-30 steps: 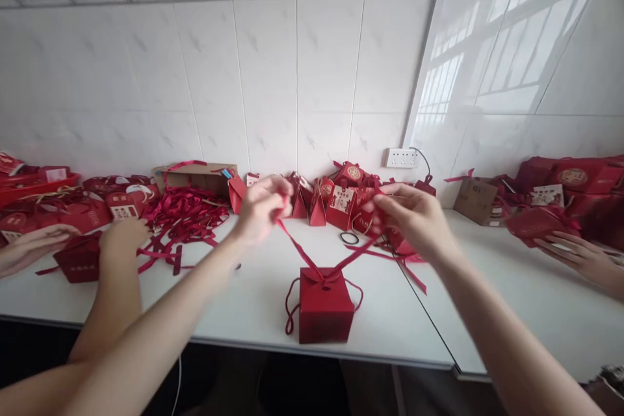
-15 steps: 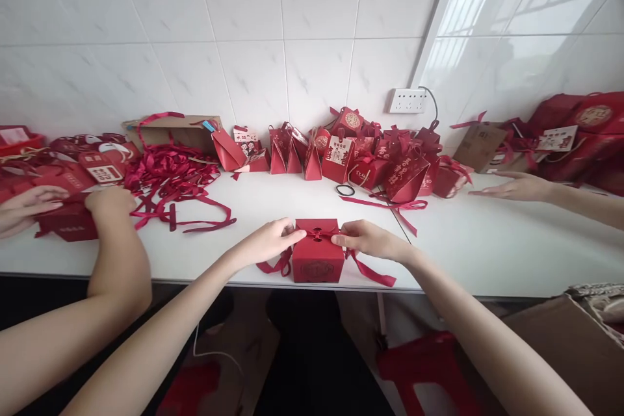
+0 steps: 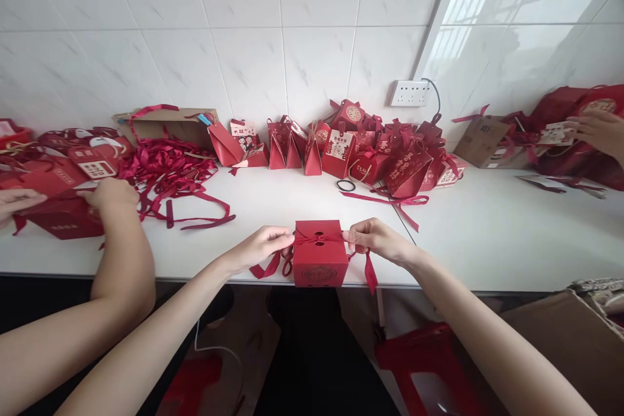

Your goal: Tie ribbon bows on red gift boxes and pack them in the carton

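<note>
A red box (image 3: 320,263) with a printed round pattern on its front stands at the table's front edge, between my hands. A thin red ribbon (image 3: 333,240) crosses its top, passing between two small dark holes. My left hand (image 3: 273,244) pinches the ribbon at the box's left upper edge; a ribbon loop hangs below the fingers. At the right upper edge my right hand (image 3: 365,237) pinches the ribbon's other side, and a loose end (image 3: 371,273) dangles beneath it.
Finished-looking red boxes (image 3: 407,172) line the wall. A ribbon heap (image 3: 170,166) lies at the back left by a cardboard box (image 3: 168,118). At the left a co-worker's hands hold another red box (image 3: 65,218); at the right another hand (image 3: 602,133) touches red bags.
My hands have moved slightly apart, drawing the ribbon tight and flat across the box's top. The co-worker's hand at the right has moved up and back to the red bags.
</note>
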A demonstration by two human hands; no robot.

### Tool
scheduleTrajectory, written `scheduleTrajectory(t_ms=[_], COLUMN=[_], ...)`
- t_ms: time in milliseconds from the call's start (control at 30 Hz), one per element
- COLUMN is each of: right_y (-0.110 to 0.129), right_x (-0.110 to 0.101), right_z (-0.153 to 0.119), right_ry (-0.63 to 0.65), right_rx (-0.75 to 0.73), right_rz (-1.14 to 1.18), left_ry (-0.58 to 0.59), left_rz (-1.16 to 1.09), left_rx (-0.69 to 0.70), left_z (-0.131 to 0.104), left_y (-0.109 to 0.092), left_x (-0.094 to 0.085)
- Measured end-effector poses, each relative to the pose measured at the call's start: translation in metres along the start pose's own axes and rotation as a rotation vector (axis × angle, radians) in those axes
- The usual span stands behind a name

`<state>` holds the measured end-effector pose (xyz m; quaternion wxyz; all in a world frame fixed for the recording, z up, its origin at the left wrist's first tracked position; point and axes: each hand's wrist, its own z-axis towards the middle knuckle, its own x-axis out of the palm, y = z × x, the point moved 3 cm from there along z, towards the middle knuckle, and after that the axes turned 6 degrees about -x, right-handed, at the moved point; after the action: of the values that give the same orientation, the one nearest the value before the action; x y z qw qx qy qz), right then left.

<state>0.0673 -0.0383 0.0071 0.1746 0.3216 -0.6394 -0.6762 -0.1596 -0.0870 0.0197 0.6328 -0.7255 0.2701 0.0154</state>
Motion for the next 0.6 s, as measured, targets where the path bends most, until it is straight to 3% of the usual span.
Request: scheduleTrajectory(t_ms=[167,333,467,600], right_y=[0.003,0.036,0.058,0.057], right_x=[-0.010,-0.007,0.015,0.033], right_z=[-0.004,-0.005,0.001,0.009], right_ry=[0.027,-0.045,0.008,0.014], right_rx=[-0.021,-0.215,-0.264,-0.301], right_rz=[0.049,0.072,-0.005,-0.099], left_ry=[-0.074,-0.032,-0.037,-0.120], left_rz=[-0.136,-0.275,-0.182,0.048], left_rx=[-0.036,-0.069,-0.087,-0.030], left_z=[0.002,0.000,-0.003,-0.009], left_y=[0.004,-0.013,-0.029,-0.039], left_x=[0.000,0.000,-0.002,-0.009])
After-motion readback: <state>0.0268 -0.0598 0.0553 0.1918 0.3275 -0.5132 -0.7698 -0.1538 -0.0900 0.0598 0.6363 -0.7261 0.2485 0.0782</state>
